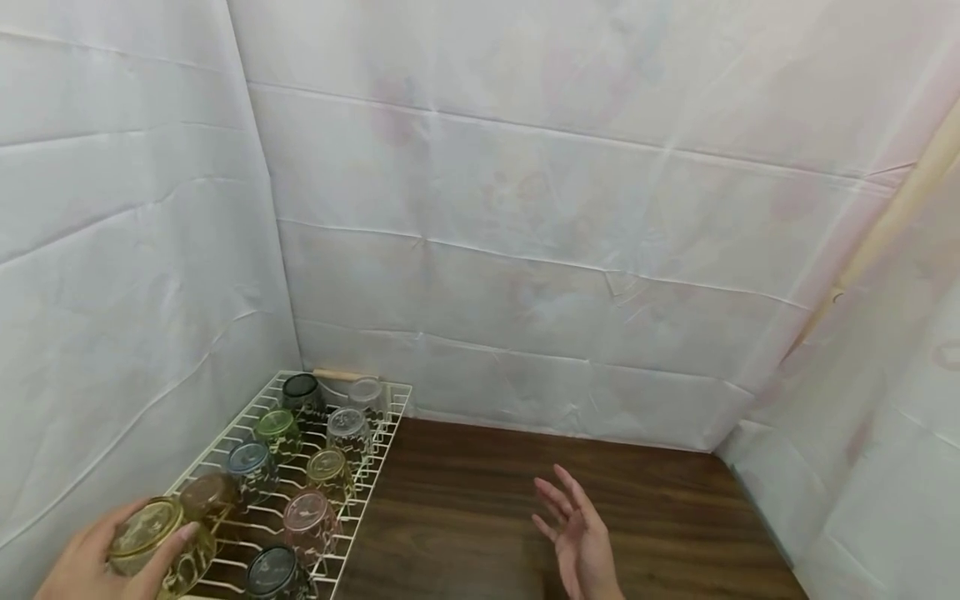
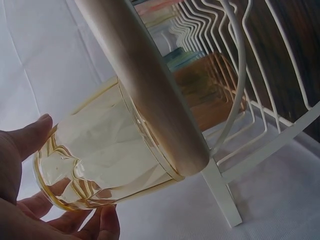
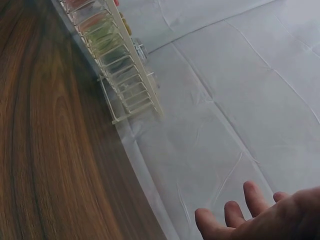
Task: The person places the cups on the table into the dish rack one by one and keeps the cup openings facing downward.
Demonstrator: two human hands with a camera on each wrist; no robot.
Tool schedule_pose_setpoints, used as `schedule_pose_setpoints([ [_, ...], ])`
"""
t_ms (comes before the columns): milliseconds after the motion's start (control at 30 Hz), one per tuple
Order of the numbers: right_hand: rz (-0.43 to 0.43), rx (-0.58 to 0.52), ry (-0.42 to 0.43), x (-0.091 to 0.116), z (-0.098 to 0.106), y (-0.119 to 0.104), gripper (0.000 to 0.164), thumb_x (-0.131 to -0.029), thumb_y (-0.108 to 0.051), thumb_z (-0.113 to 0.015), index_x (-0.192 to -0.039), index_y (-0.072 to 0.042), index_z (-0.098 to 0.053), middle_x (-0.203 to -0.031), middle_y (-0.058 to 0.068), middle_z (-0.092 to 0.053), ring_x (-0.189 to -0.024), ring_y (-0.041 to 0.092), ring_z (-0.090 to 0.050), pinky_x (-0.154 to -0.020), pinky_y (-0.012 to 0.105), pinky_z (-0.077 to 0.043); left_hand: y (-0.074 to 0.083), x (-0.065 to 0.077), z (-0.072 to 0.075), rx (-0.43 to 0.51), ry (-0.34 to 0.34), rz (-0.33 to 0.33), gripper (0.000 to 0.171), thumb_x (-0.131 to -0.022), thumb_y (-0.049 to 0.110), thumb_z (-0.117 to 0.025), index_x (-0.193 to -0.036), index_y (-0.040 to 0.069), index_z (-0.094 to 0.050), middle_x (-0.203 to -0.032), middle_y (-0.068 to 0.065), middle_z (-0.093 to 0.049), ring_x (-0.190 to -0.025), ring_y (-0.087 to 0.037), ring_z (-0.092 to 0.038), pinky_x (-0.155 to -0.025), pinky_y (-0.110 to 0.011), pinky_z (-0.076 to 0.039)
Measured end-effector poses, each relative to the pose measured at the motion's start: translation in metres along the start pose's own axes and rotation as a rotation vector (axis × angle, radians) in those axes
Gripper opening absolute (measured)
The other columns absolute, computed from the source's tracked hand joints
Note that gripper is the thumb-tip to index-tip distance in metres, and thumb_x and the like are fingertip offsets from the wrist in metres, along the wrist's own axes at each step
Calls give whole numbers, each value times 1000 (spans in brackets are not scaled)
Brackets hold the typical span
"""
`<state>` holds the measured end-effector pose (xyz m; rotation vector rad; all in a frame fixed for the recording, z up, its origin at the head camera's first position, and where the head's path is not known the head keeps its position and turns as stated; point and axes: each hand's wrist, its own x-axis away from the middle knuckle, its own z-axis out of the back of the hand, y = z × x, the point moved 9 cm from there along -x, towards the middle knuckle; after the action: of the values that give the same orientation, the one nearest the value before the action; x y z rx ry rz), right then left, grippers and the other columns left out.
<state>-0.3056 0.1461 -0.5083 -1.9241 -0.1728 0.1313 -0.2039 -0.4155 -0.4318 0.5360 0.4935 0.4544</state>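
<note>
My left hand (image 1: 93,557) grips an upside-down yellow glass tumbler (image 1: 153,533) at the near left corner of a white wire rack (image 1: 367,500). In the left wrist view, thumb and fingers wrap around the tumbler's (image 2: 110,150) rim end, and its base lies behind a wooden bar (image 2: 150,90) on the rack's end. Whether the tumbler touches the rack cannot be told. Right beside it is a brown glass (image 1: 208,497). My right hand (image 1: 581,542) is over the dark wood table (image 1: 457,508), fingers spread and loosely bent, holding nothing.
Two rows of upturned glasses fill the rack, among them a blue glass (image 1: 252,467), a green glass (image 1: 277,432), a pink glass (image 1: 309,518) and a dark grey glass (image 1: 276,573). White sheeting (image 1: 510,292) encloses the table behind and at both sides.
</note>
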Motion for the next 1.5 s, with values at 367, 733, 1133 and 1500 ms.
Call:
schedule_pose_setpoints([
  [367,2,5,18,0,0,-4,62,-115,-58,-23,-167,-23,-25,-139,-16,-68,-138,11,-48,-127,63,-29,0,-7,0,8,-9,118,78,-93,57,-77,-149,6,-58,-141,-36,-55,-124,-50,-55,-97,-66,-45],
  [733,-11,7,33,2,1,-4,66,-115,-59,-24,-169,-20,-23,-139,-13,-67,-138,15,-44,-125,60,-32,4,-8,3,68,83,63,67,-91,47,-82,-141,6,-64,-140,-32,-59,-124,-48,-56,-90,-59,-41],
  [1133,-22,-7,25,3,1,2,64,-115,-59,-24,-166,-23,-30,-139,-12,-67,-150,30,-31,-122,53,-36,3,-4,0,100,100,-23,59,-98,34,-78,-143,1,-60,-145,-34,-51,-129,-54,-50,-97,-67,-42],
  [1500,-21,-4,14,7,0,-1,57,-115,-59,-24,-161,-27,-35,-138,-13,-67,-144,20,-40,-121,52,-35,-6,5,-8,91,136,-102,57,-89,30,-85,-136,4,-64,-135,-30,-54,-117,-48,-54,-81,-48,-36],
])
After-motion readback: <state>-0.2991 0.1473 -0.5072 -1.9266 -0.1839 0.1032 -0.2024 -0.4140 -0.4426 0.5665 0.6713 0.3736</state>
